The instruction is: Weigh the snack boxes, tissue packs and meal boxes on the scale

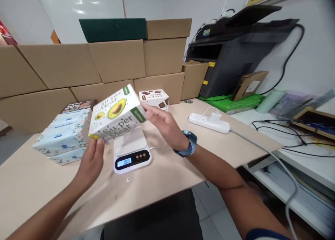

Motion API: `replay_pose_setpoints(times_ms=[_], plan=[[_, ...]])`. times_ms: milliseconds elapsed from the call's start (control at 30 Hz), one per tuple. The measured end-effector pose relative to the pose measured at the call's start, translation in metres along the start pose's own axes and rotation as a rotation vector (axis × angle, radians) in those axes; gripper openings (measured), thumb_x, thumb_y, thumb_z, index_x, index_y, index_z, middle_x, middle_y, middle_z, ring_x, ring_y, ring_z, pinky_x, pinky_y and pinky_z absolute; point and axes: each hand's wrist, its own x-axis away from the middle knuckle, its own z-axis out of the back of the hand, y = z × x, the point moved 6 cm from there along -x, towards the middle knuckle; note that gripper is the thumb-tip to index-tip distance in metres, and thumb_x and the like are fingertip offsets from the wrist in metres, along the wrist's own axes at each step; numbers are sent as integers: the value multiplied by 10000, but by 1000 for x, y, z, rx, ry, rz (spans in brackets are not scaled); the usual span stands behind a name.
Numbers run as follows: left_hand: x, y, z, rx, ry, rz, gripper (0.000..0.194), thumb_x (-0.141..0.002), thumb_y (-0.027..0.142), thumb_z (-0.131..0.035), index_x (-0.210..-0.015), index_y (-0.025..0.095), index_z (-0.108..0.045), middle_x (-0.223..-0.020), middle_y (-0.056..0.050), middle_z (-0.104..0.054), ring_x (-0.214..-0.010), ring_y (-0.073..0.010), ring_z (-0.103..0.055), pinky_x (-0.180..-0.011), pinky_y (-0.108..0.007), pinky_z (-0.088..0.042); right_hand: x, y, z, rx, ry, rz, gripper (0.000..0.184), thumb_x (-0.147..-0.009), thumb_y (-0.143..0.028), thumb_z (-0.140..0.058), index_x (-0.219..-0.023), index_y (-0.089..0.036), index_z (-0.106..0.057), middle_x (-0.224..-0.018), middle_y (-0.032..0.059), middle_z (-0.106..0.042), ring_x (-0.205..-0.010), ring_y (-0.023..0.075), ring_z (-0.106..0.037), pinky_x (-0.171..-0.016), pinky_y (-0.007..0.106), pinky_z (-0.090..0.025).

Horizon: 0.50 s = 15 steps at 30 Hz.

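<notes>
A white box printed with avocados and the words "Su-per Meal" (115,112) is held tilted in the air between my two hands. My left hand (91,159) grips its lower left corner, fingers partly hidden beneath it. On the upper right end, my right hand (166,124) closes round the edge. Below the box stands a white digital scale (133,165), its lit display reading 0.00. Part of the scale's plate is covered by the box. Behind my right hand sits a second white box with brown chocolate-like squares (154,97).
Blue flowered tissue packs (65,131) are stacked on the left of the table (167,170), with a dark box (78,106) behind them. Cardboard boxes (117,62) form a wall at the back. To the right lie a power strip (209,123) and a black printer (230,48).
</notes>
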Motion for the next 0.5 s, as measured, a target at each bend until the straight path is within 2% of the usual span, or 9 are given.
replay_pose_setpoints(times_ms=[67, 100, 167, 267, 333, 400, 433, 500], plan=[[26, -29, -5, -28, -40, 83, 543, -993, 825, -525, -946, 294, -632, -1051, -99, -761, -1159, -397, -739, -1187, -695, -583, 19, 15, -6, 20, 1, -20, 750, -948, -845, -678, -1445, -294, -788, -1615, 79, -707, -1571, 304, -618, -1399, 588, -437], [35, -41, -9, -35, -73, 108, 548, -987, 832, -514, -961, 302, -648, -1063, -102, -776, -1158, -398, -748, -1159, -660, -614, 27, 23, -7, 32, 2, -25, 697, -962, -819, -684, -1420, -306, -802, -1588, 80, -727, -1557, 304, -631, -1397, 602, -437], [44, -60, -16, -39, -151, 130, 555, -997, 826, -477, -1068, 323, -700, -1174, -103, -810, -1223, -395, -757, -1124, -596, -651, 39, 42, -6, 24, 18, -68, 593, -987, -765, -696, -1365, -326, -828, -1529, 83, -764, -1502, 303, -676, -1371, 622, -468], [46, -75, -20, -41, -253, 111, 562, -1014, 808, -457, -1203, 364, -745, -1311, -93, -824, -1308, -396, -754, -1138, -577, -655, 50, 73, -1, -48, 44, -172, 523, -996, -738, -704, -1257, -312, -858, -1472, 105, -784, -1437, 311, -720, -1302, 615, -544], [44, -81, -19, -47, -269, 90, 584, -1014, 800, -460, -1308, 389, -752, -1397, -91, -809, -1416, -407, -709, -1266, -613, -566, 56, 92, 0, -82, 27, -221, 518, -994, -736, -708, -1218, -293, -857, -1427, 122, -801, -1379, 323, -758, -1215, 603, -619], [42, -85, -17, -44, -266, 85, 640, -1016, 793, -465, -1449, 397, -723, -1482, -100, -778, -1567, -414, -602, -1391, -650, -404, 62, 108, -2, -94, 1, -251, 526, -980, -733, -727, -1251, -295, -839, -1407, 126, -811, -1346, 332, -780, -1143, 598, -665], [41, -87, -16, -36, -267, 92, 676, -1016, 793, -467, -1514, 396, -694, -1523, -104, -758, -1631, -412, -538, -1421, -658, -339, 66, 115, -3, -101, -9, -265, 540, -969, -732, -742, -1292, -306, -822, -1429, 124, -803, -1360, 334, -773, -1147, 602, -664], [39, -91, -16, -23, -280, 126, 741, -1005, 808, -484, -1599, 393, -641, -1585, -103, -723, -1684, -411, -473, -1425, -667, -313, 73, 125, -6, -122, -18, -294, 579, -956, -727, -764, -1385, -338, -773, -1510, 113, -764, -1438, 331, -729, -1220, 616, -615]])
